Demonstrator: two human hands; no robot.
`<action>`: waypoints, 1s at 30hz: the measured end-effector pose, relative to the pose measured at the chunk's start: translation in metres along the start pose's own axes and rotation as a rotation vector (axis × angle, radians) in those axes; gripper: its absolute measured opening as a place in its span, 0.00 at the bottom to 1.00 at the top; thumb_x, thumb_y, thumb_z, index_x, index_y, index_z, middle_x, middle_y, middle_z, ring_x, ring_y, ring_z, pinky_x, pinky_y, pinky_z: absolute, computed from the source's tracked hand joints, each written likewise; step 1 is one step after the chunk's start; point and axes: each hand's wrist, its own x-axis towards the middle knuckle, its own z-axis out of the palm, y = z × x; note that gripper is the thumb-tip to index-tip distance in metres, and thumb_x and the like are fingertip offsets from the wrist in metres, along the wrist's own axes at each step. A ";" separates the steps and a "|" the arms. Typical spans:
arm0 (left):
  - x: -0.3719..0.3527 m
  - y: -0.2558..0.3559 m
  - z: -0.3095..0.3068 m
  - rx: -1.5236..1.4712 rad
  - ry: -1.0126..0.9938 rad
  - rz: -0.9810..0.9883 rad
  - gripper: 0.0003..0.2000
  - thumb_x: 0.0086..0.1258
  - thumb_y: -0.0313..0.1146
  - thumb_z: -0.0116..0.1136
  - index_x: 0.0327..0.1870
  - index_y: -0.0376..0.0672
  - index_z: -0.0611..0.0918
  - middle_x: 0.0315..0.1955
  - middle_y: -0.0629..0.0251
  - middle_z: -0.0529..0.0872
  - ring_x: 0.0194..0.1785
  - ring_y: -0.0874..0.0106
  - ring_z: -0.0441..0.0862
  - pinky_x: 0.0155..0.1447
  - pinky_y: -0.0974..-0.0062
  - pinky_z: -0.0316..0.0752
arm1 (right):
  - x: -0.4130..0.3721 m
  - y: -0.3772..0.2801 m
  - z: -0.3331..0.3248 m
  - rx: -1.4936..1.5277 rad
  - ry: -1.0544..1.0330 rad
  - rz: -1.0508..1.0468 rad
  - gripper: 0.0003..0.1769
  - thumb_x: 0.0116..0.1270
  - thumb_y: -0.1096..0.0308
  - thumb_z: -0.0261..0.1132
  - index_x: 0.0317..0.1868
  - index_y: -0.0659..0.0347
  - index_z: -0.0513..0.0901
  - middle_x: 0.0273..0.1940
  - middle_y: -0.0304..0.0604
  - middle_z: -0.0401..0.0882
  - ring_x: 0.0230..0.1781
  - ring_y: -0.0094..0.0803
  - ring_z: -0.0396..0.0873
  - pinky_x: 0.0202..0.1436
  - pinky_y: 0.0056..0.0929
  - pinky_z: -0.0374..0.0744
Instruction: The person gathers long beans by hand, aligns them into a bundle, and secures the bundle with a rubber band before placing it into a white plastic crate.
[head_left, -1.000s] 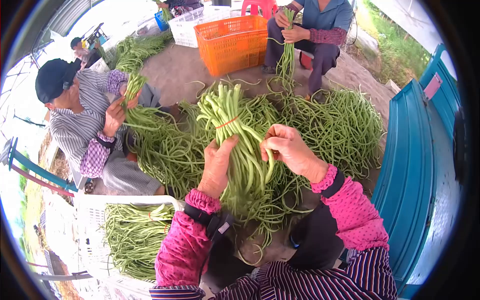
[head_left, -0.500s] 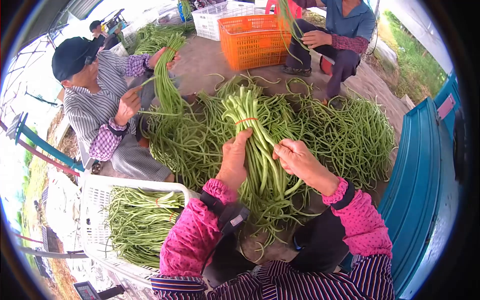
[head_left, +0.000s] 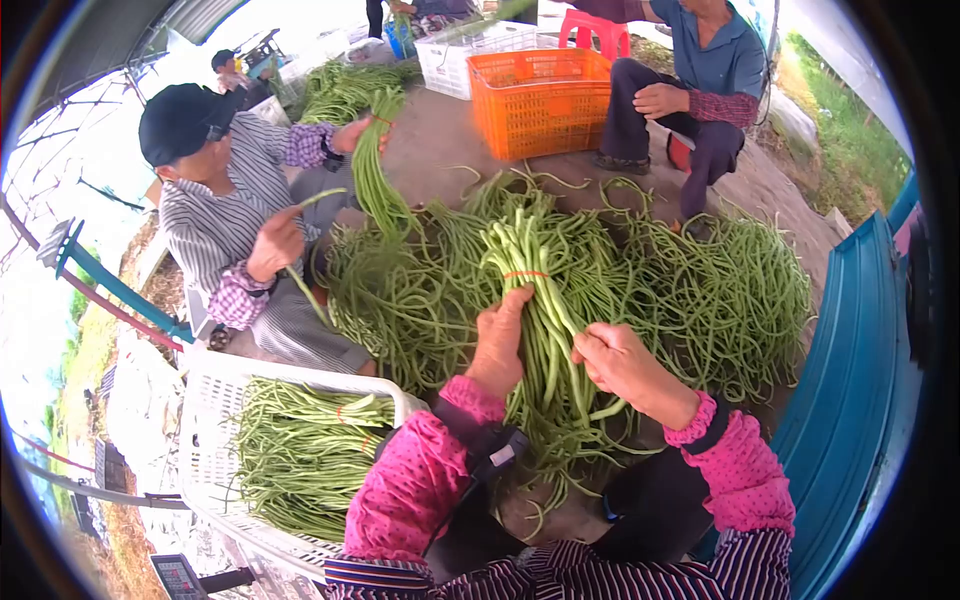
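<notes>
My left hand (head_left: pixel 502 343) is closed round a bundle of long green beans (head_left: pixel 528 255), just below the orange band (head_left: pixel 525 274) that circles its top. The bundle stands nearly upright in front of me, its lower ends hanging toward the ground. My right hand (head_left: pixel 630 365) pinches a pale, thick bean (head_left: pixel 578 385) at the bundle's right side; its fingertips are partly hidden. Behind and around the bundle spreads a large heap of loose long beans (head_left: pixel 720 290) on the ground.
At my left, a white crate (head_left: pixel 212 430) holds banded bundles of long beans (head_left: pixel 300 450). A co-worker (head_left: pixel 225 190) there holds another bundle. An orange crate (head_left: pixel 540 110) and a white crate (head_left: pixel 450 65) stand ahead, near a second person (head_left: pixel 710 60). A blue metal panel (head_left: pixel 840 390) borders my right.
The whole view has shifted, so most things sit lower and further right. Both my hands keep their hold. The co-worker's bundle has tilted lower, and the second person's raised beans have moved up out of clear view.
</notes>
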 end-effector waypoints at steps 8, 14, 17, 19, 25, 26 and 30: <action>0.022 0.020 -0.018 -0.087 0.008 0.071 0.20 0.66 0.44 0.57 0.49 0.35 0.78 0.40 0.56 0.84 0.41 0.63 0.84 0.47 0.63 0.81 | -0.038 -0.013 0.013 -0.167 -0.184 -0.097 0.18 0.74 0.59 0.55 0.31 0.65 0.78 0.17 0.34 0.68 0.17 0.19 0.65 0.21 0.25 0.66; 0.024 0.050 -0.037 -0.084 -0.143 0.122 0.22 0.68 0.51 0.52 0.52 0.42 0.78 0.46 0.60 0.84 0.48 0.61 0.82 0.56 0.60 0.77 | -0.030 -0.022 -0.003 0.308 -0.165 -0.205 0.12 0.76 0.62 0.54 0.37 0.61 0.72 0.20 0.31 0.70 0.16 0.15 0.66 0.19 0.17 0.65; 0.010 0.055 -0.030 -0.080 -0.248 0.166 0.21 0.67 0.47 0.55 0.54 0.42 0.77 0.46 0.59 0.84 0.50 0.61 0.82 0.57 0.60 0.77 | -0.013 -0.019 -0.012 0.336 0.033 -0.306 0.11 0.75 0.62 0.57 0.37 0.61 0.72 0.19 0.31 0.71 0.15 0.15 0.65 0.18 0.17 0.64; 0.011 0.052 -0.032 -0.113 -0.301 0.180 0.20 0.68 0.44 0.55 0.55 0.42 0.76 0.47 0.60 0.84 0.50 0.61 0.82 0.57 0.60 0.77 | -0.002 -0.012 -0.015 0.314 0.099 -0.339 0.11 0.74 0.63 0.57 0.37 0.61 0.72 0.19 0.32 0.70 0.15 0.15 0.65 0.18 0.17 0.64; -0.002 0.042 -0.020 -0.021 -0.255 0.120 0.18 0.67 0.40 0.55 0.54 0.40 0.76 0.48 0.59 0.83 0.52 0.62 0.80 0.60 0.61 0.75 | 0.014 -0.004 -0.005 0.309 0.116 -0.287 0.12 0.72 0.64 0.60 0.41 0.66 0.79 0.19 0.34 0.74 0.13 0.15 0.65 0.16 0.17 0.64; -0.002 0.041 -0.019 -0.017 -0.267 0.100 0.18 0.67 0.39 0.54 0.54 0.40 0.76 0.48 0.59 0.83 0.52 0.62 0.80 0.60 0.61 0.74 | 0.013 -0.005 -0.002 0.227 0.148 -0.280 0.11 0.72 0.65 0.60 0.41 0.67 0.81 0.21 0.34 0.76 0.15 0.13 0.66 0.17 0.17 0.64; -0.002 0.037 -0.015 -0.019 -0.263 0.066 0.18 0.65 0.37 0.54 0.53 0.39 0.76 0.48 0.58 0.83 0.52 0.61 0.80 0.61 0.60 0.73 | 0.020 0.004 0.007 0.047 0.221 -0.324 0.10 0.70 0.67 0.62 0.36 0.66 0.83 0.21 0.31 0.74 0.20 0.12 0.65 0.22 0.19 0.65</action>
